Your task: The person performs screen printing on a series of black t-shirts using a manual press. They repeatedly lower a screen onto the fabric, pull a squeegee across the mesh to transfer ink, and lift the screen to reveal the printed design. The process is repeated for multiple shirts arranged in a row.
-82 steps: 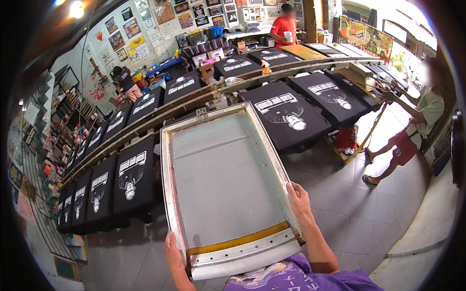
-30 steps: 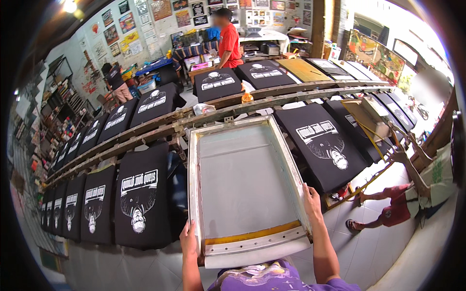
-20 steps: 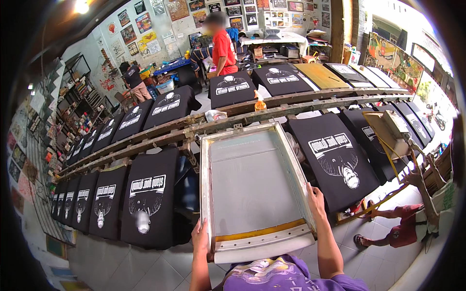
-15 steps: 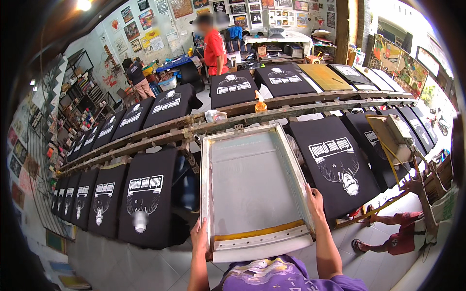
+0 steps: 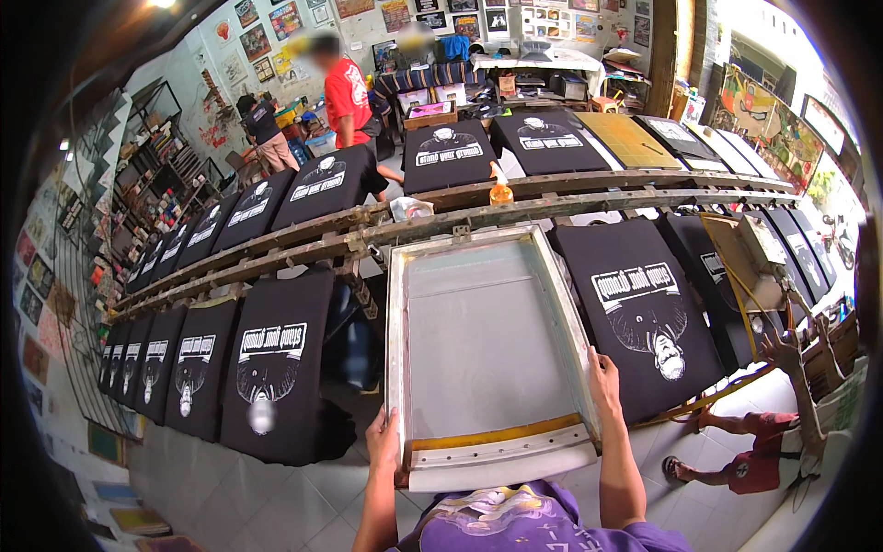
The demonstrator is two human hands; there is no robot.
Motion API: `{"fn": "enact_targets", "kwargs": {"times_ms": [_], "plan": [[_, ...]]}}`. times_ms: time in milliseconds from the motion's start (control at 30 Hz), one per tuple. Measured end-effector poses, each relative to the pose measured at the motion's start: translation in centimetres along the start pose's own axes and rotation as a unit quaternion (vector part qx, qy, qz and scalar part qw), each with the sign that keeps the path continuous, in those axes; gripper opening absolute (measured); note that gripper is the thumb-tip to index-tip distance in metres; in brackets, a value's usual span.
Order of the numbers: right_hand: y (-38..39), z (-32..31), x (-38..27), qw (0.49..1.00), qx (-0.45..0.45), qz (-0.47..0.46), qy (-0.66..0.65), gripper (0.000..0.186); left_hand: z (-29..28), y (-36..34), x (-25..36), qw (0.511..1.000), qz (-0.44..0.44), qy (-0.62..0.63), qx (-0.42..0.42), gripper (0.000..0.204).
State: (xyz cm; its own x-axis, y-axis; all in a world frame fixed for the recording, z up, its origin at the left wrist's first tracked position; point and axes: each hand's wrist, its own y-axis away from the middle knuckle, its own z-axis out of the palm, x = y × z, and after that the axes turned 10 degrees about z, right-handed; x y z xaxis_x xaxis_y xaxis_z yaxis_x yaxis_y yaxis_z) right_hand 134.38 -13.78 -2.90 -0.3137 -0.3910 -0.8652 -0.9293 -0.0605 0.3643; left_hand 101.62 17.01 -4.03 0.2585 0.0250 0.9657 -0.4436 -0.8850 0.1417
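A screen printing frame (image 5: 497,359) with pale wooden sides and grey mesh is held in front of me, over the gap in the near row of boards. My left hand (image 5: 383,440) is closed on its lower left side, and my right hand (image 5: 604,379) grips the right side a little higher. A yellow-brown strip and a light bar with small studs cross its near end. To the right lies a black T-shirt (image 5: 639,304) with a white print, and another printed black T-shirt (image 5: 276,368) lies to the left. Parts of my fingers are hidden beneath the frame.
Long rails (image 5: 589,207) run between two rows of shirt boards. An orange spray bottle (image 5: 500,191) and a crumpled plastic bag (image 5: 411,210) sit on them. A person in red (image 5: 348,101) stands beyond; another person's leg (image 5: 708,471) shows at right. A metal box (image 5: 757,241) hangs nearby.
The person in red has moved left behind the far row. My view has shifted slightly; both hands keep their hold on the screen printing frame, which looks nearly unmoved.
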Motion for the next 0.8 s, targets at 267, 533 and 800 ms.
{"fn": "enact_targets", "kwargs": {"times_ms": [267,533,800], "plan": [[-0.4,0.4,0.6,1.000,0.007,0.000,0.018,0.074,0.4,-1.0,-2.7,0.999,0.027,-0.043,0.008,0.044],[-1.7,1.9,3.4,0.998,0.042,-0.006,0.042,0.069,1.2,-1.1,-5.3,0.997,0.016,-0.058,0.040,0.042],[-0.6,1.9,2.4,0.996,0.044,-0.021,0.069,0.069,1.7,-0.7,-4.4,0.996,0.048,-0.057,0.052,0.042]]}}
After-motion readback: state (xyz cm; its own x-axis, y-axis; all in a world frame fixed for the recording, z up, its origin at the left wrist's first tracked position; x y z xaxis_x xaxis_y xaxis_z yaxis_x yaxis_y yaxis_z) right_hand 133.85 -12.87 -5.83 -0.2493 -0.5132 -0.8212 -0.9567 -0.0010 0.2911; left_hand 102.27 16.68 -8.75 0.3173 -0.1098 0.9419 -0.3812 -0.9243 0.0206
